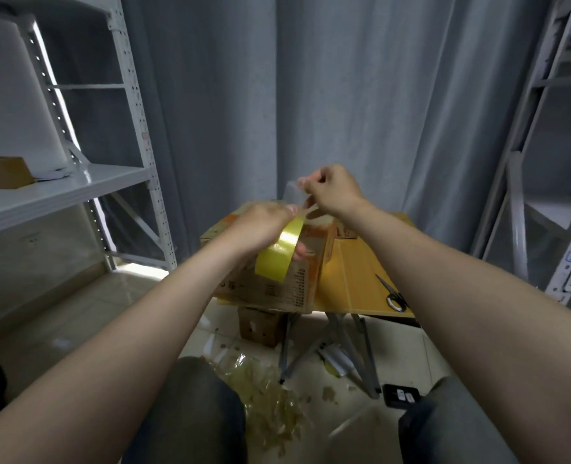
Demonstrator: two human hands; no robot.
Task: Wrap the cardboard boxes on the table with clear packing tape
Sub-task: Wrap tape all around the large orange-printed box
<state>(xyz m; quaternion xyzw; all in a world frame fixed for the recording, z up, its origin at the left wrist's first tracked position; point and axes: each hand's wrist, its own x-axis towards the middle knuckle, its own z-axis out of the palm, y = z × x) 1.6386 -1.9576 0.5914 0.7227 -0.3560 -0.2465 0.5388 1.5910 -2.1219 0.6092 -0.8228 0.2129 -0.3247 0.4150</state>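
So, boxes: I count three. One large printed cardboard box (277,289) sits on the yellow-brown folding counter (354,272), one small brown box (260,326) is on the floor under it, and one plain brown box (3,172) is on the left rack's shelf.
Tape: one roll of glossy yellowish packing tape (279,252), raised just over the printed box.
Scissors: one pair of metal scissors (394,296), on the counter near its front edge, apart from the box.
Racks: two white metal shelf racks, left (137,128) and right (545,128).
Writing: small dark print runs down the printed box's near face and orange lettering shows by the right wrist; I cannot read either.
Left grip (260,226): fingers curled round the roll, thumb on top.
Right grip (331,190): thumb and fingers pressed together, pinching the clear free end of tape (294,190) stretched up from the roll.
Floor: crumpled clear tape scraps (267,390) and one flat black device (399,395).
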